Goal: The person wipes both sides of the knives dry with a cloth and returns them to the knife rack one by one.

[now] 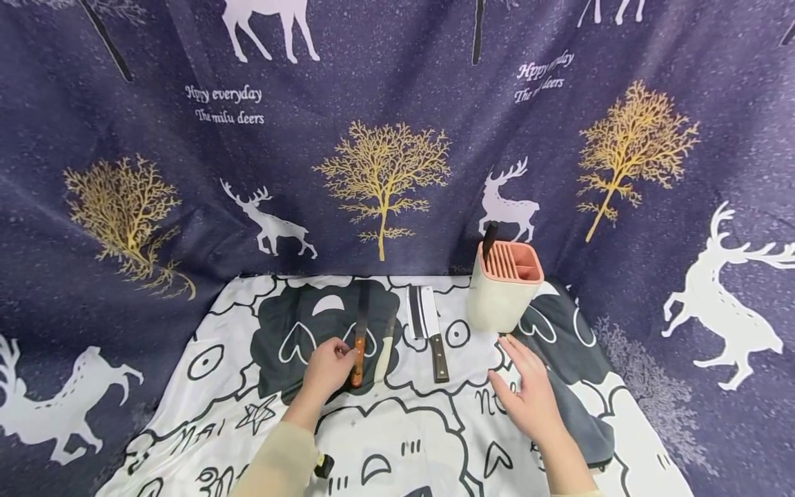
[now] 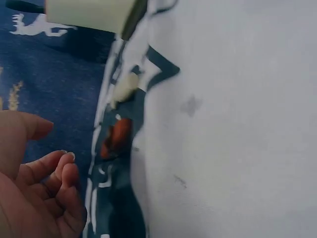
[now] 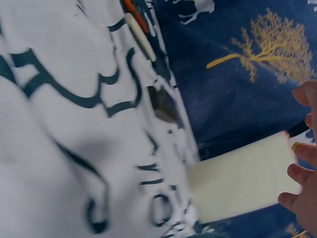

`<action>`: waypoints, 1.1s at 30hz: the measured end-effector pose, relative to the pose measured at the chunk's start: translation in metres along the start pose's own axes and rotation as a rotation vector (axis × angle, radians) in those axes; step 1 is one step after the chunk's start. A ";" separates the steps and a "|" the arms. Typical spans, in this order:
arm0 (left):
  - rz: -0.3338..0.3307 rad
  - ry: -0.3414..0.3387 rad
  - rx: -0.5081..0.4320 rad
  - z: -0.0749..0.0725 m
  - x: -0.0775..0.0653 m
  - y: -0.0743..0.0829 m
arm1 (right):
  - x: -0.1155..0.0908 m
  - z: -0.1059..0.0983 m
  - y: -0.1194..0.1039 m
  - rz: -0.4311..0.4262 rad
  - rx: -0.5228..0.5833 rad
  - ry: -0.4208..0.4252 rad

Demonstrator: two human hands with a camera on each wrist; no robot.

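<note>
My left hand [image 1: 332,362] is beside the brown wooden handle of a long knife [image 1: 359,352]. The left wrist view shows its thumb and loosely bent fingers [image 2: 37,173] apart, holding nothing. To the right of that knife lies a slimmer knife with a cream handle [image 1: 384,359], then a cleaver [image 1: 437,345] with a dark riveted handle. A cream knife holder [image 1: 499,304] with a coral slotted top stands upright at the back right. One black-handled knife [image 1: 490,238] sits in its slots. My right hand [image 1: 528,390] is spread in front of the holder's base, with nothing in its grasp.
A black-and-white patterned cloth [image 1: 410,428] covers the table. Behind it hangs a dark blue curtain [image 1: 397,90] printed with deer and trees. A grey, soft-looking item [image 1: 580,421] lies beside my right forearm. Near my left sleeve is a small black-and-yellow object [image 1: 324,465].
</note>
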State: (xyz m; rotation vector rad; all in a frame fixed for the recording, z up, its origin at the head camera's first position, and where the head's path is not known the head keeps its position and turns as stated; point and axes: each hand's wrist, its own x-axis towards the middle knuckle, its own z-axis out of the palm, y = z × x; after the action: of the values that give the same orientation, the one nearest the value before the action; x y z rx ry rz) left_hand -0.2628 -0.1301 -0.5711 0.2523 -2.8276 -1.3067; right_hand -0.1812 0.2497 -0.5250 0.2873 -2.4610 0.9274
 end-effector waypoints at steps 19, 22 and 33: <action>-0.071 -0.253 0.137 0.022 0.038 -0.005 | -0.029 0.008 0.026 0.100 -0.051 0.003; -0.122 -0.292 0.072 0.019 0.043 -0.001 | -0.028 -0.003 0.034 0.094 -0.070 0.030; -0.231 -0.405 -0.105 0.010 0.044 -0.005 | -0.030 -0.038 0.070 0.213 -0.212 -0.093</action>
State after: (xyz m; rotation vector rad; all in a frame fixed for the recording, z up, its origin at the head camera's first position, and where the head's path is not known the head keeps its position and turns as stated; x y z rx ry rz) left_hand -0.3059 -0.1322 -0.5842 0.3583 -3.1159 -1.7244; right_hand -0.1660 0.3278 -0.5549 -0.0055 -2.6886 0.7413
